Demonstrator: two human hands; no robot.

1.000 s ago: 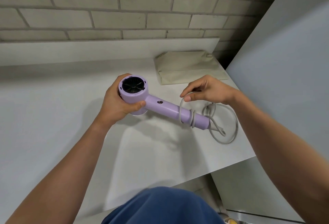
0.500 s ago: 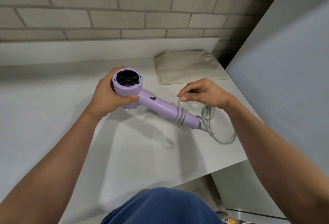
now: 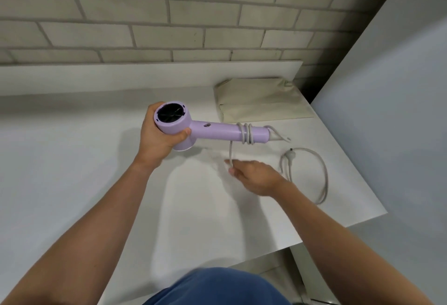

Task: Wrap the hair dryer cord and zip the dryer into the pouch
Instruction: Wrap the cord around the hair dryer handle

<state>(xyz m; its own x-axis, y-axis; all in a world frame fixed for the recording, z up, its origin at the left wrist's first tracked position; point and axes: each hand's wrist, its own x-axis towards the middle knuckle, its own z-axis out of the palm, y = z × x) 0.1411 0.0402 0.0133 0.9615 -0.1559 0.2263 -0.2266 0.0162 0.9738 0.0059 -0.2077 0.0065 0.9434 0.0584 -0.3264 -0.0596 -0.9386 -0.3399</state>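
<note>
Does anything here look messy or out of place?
Nothing is damaged or spilled. The cord is only partly wound: a few turns circle the handle of the hair dryer, the rest lies in a loose loop on the table.

Hair dryer (image 3: 217, 132): smooth lilac plastic with a soft satin sheen, and a black plastic grille (image 3: 171, 113) set in its rear end. The cord (image 3: 247, 134) wound on its handle looks like matt grey rubber. Behind the dryer, the pouch (image 3: 261, 101) is beige woven cloth, matt and creased. Under the dryer, a smooth, matt white tabletop (image 3: 84, 171). Beyond it, the brick wall (image 3: 169, 14), rough, pale, chalky.
</note>
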